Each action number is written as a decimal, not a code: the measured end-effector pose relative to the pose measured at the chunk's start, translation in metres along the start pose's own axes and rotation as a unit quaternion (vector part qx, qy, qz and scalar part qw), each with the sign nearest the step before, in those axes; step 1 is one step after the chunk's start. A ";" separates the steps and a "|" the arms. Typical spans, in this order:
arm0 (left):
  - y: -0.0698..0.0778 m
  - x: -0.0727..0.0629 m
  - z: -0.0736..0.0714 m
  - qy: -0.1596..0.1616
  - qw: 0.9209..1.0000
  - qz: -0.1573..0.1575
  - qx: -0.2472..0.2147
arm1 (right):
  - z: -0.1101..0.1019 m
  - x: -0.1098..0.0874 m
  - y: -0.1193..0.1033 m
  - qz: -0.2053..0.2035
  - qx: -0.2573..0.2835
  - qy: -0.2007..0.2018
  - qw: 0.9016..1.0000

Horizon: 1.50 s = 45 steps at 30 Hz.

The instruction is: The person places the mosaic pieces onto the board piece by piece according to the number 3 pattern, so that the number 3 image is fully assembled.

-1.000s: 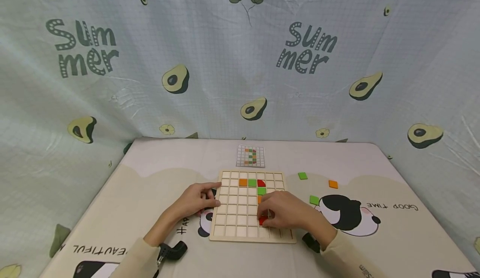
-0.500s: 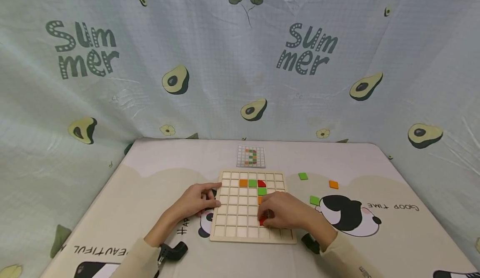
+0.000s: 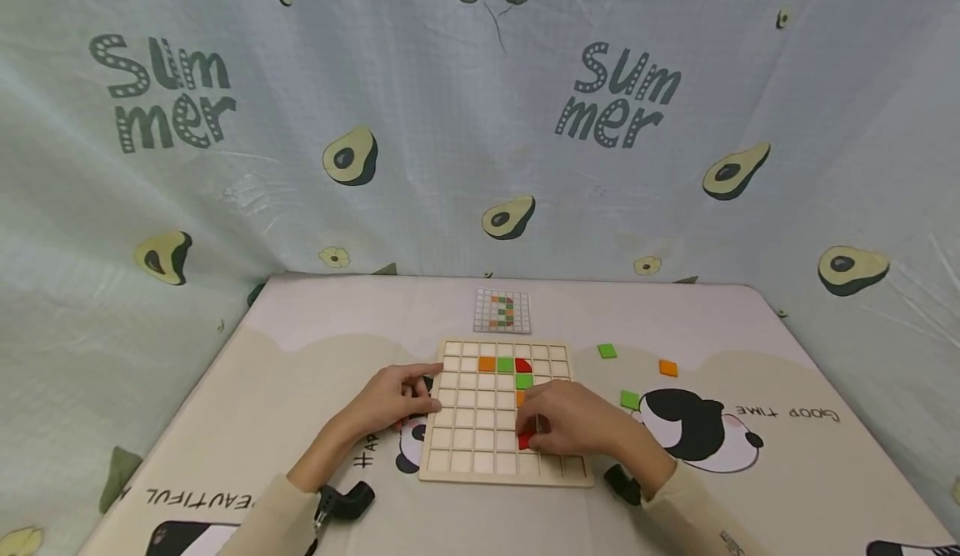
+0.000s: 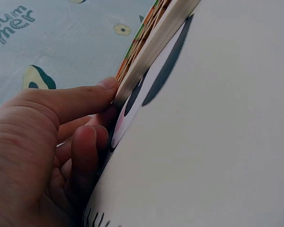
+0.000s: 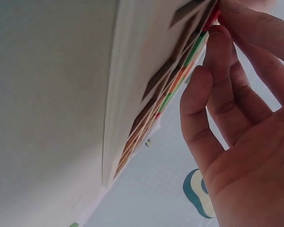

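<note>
A wooden grid board (image 3: pixel 462 438) lies on the table in the head view. Along its second row are an orange tile (image 3: pixel 487 364), a green tile (image 3: pixel 506 365) and a red quarter-round tile (image 3: pixel 522 366). Below the red one come another green tile (image 3: pixel 523 382) and a partly covered orange tile (image 3: pixel 520 399). My right hand (image 3: pixel 566 418) pinches a red tile (image 3: pixel 524 440) low in that column; its fingers hide much of it. At the board's left edge, my left hand (image 3: pixel 393 398) touches the frame with index finger (image 4: pixel 92 97) and thumb.
Behind the board lies a printed pattern card (image 3: pixel 502 312). To the right are two loose green tiles, one farther back (image 3: pixel 607 351) and one nearer (image 3: pixel 629 399), plus a loose orange tile (image 3: pixel 668 368). A patterned curtain (image 3: pixel 420 122) hangs at the table's back edge.
</note>
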<state>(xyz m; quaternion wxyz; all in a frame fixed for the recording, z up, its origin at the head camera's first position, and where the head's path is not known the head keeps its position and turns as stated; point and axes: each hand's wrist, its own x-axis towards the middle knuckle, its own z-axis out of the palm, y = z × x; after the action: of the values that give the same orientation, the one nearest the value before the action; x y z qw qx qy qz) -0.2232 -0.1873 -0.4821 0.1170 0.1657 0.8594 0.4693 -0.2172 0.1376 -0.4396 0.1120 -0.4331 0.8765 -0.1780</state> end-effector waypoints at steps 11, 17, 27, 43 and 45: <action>0.000 0.000 0.000 0.004 1.000 0.002 0.001 | 0.003 0.002 0.003 -0.002 -0.008 0.001 1.000; -0.001 0.001 0.000 0.001 1.000 -0.001 0.001 | -0.001 0.000 0.004 0.002 0.005 0.001 1.000; -0.002 0.001 0.001 0.005 1.000 0.001 0.002 | -0.009 -0.002 0.005 -0.003 0.003 0.022 1.000; -0.002 0.000 0.001 0.006 1.000 0.004 0.008 | -0.034 -0.018 0.012 0.038 0.014 0.057 0.998; -0.003 0.000 0.001 0.006 1.000 0.004 0.007 | -0.036 -0.020 0.014 0.038 0.017 0.060 0.997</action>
<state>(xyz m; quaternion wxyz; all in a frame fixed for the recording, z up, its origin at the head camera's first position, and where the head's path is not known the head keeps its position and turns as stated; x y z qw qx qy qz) -0.2232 -0.1874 -0.4850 0.1082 0.1674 0.8628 0.4646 -0.2280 0.1688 -0.4113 0.0729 -0.3856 0.8945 -0.2140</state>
